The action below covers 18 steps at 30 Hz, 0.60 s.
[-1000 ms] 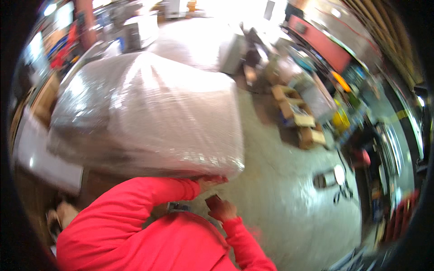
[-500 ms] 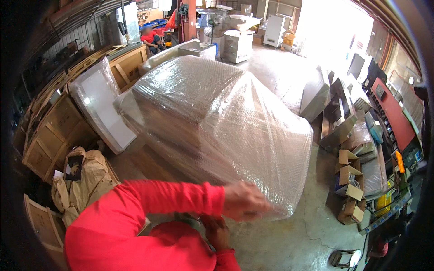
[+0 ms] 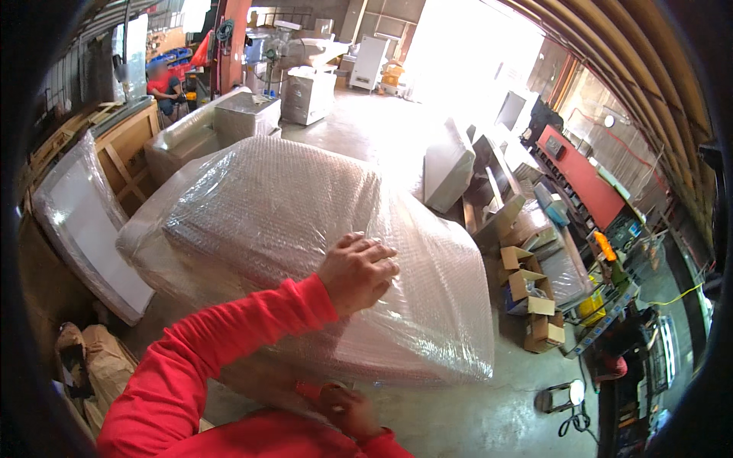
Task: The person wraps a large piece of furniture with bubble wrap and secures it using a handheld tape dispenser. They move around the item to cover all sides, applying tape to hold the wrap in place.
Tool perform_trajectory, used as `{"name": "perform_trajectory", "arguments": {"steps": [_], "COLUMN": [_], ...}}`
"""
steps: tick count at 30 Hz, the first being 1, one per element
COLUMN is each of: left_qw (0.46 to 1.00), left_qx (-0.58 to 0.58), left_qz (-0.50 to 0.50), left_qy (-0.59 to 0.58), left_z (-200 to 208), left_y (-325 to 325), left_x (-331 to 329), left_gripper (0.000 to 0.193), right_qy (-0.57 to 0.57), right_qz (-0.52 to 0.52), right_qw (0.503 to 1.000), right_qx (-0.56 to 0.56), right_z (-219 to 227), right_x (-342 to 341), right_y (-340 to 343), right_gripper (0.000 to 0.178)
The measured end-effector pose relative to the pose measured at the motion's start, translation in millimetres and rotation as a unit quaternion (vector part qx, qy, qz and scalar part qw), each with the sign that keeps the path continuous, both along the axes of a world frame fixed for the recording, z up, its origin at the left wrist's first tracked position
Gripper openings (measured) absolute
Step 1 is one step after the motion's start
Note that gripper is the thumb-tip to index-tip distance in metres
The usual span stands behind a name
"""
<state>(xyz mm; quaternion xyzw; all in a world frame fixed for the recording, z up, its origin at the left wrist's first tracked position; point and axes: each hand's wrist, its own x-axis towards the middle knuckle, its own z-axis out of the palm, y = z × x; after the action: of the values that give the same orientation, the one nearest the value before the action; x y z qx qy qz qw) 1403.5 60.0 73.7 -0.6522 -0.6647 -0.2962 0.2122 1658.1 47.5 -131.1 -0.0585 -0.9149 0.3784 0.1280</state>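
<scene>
A large bulky item under clear bubble wrap [image 3: 267, 198] fills the middle of the view. My left hand [image 3: 357, 273] reaches over the front of it. Its fingers are bent and slightly apart on the film, with no fold visibly gripped. Lower down, close to my body, my right hand [image 3: 353, 412] is closed around a small red object with a round brown edge [image 3: 314, 391], which looks like a tape dispenser. Its far side is hidden by my fingers. The wrap hangs loosely down to a corner at the right.
A wrapped white panel [image 3: 99, 229] leans at the left near wooden crating [image 3: 130, 153]. Open cardboard boxes [image 3: 527, 290] and wrapped goods stand along the right. A small stool [image 3: 561, 397] is at lower right. A person in red [image 3: 162, 84] sits far back left.
My left hand has moved from the wrap's lower right corner up to its middle. The view has swung to the right. The red object in my right hand now shows.
</scene>
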Motion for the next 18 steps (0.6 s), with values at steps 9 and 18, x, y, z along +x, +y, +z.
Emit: {"name": "perform_trajectory", "arguments": {"steps": [9, 18], "left_qw": [0.988, 0.992], "left_qx": [0.076, 0.041], "left_qz": [-0.045, 0.035], "left_qy": [-0.125, -0.111], "left_z": [-6.8, 0.4], "left_y": [4.4, -11.6], "left_x": [9.4, 12.3], "left_gripper": [0.029, 0.032], "right_qy": [0.155, 0.257], "right_qz": [-0.317, -0.35], "right_qw": [0.9, 0.897], "right_qx": [0.257, 0.083], "right_z": [178.0, 172.3], "right_x": [-76.1, -77.7], "right_y": [114.7, 140.9], "right_gripper": [0.049, 0.04]}}
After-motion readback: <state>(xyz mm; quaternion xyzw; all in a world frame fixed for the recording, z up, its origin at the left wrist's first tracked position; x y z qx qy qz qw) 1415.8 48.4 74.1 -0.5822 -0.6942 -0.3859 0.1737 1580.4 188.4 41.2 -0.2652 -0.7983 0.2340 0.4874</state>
